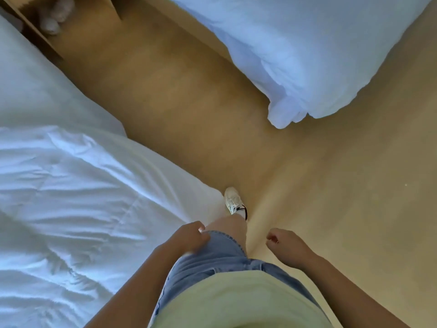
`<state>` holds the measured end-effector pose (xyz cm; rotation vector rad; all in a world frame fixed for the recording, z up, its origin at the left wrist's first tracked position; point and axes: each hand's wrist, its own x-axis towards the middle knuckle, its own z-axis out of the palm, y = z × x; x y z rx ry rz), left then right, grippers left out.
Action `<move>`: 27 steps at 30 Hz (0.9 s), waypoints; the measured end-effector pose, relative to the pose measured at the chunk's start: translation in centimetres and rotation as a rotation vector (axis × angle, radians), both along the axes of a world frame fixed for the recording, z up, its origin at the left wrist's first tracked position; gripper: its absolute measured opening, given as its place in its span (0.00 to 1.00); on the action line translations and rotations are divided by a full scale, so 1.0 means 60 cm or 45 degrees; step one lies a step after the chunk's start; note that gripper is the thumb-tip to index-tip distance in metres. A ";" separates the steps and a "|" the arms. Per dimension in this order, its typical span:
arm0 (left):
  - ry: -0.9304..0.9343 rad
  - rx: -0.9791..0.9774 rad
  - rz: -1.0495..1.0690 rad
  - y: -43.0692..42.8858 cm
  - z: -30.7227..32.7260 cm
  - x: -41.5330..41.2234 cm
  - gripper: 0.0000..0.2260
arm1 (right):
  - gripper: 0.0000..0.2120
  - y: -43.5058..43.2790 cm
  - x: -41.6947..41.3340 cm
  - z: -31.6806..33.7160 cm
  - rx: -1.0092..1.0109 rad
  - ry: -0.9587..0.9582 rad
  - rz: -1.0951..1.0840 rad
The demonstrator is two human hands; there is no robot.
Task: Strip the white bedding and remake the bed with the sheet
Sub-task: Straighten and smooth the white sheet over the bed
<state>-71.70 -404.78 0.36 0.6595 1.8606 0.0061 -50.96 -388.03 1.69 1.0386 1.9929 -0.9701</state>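
Note:
A bed fills the left side, covered by a rumpled white duvet whose edge hangs toward the floor. Further up the bed lies smoother white bedding. My left hand hangs by my thigh beside the duvet's edge, fingers loosely curled, holding nothing. Over the floor my right hand hangs with its fingers also loosely curled and empty. A second heap of white bedding lies at the upper right, one corner drooping to the floor.
Tan floor runs between the bed and the other bedding as a lane. My foot in a white shoe stands beside the bed. A wooden piece of furniture with a pale blurred object stands at the top left.

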 end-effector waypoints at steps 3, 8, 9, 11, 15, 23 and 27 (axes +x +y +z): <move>0.031 -0.024 0.043 0.117 -0.004 -0.089 0.19 | 0.10 0.114 -0.095 -0.006 0.023 0.023 0.067; 0.058 0.048 0.190 0.279 0.025 -0.226 0.08 | 0.14 0.284 -0.268 0.021 -0.014 0.070 0.286; 0.050 0.045 0.225 0.305 0.026 -0.253 0.09 | 0.13 0.316 -0.306 0.022 -0.012 0.078 0.336; 0.046 0.022 0.283 0.349 0.022 -0.308 0.13 | 0.09 0.379 -0.387 0.015 0.002 0.110 0.392; 0.073 -0.024 0.464 0.428 0.010 -0.430 0.16 | 0.08 0.514 -0.577 -0.002 0.003 0.149 0.622; 0.012 0.037 1.332 0.460 0.042 -0.624 0.15 | 0.09 0.579 -0.992 0.038 -0.082 0.054 1.229; -0.016 0.049 1.616 0.407 0.026 -0.693 0.14 | 0.09 0.501 -1.174 0.031 -0.095 0.015 1.478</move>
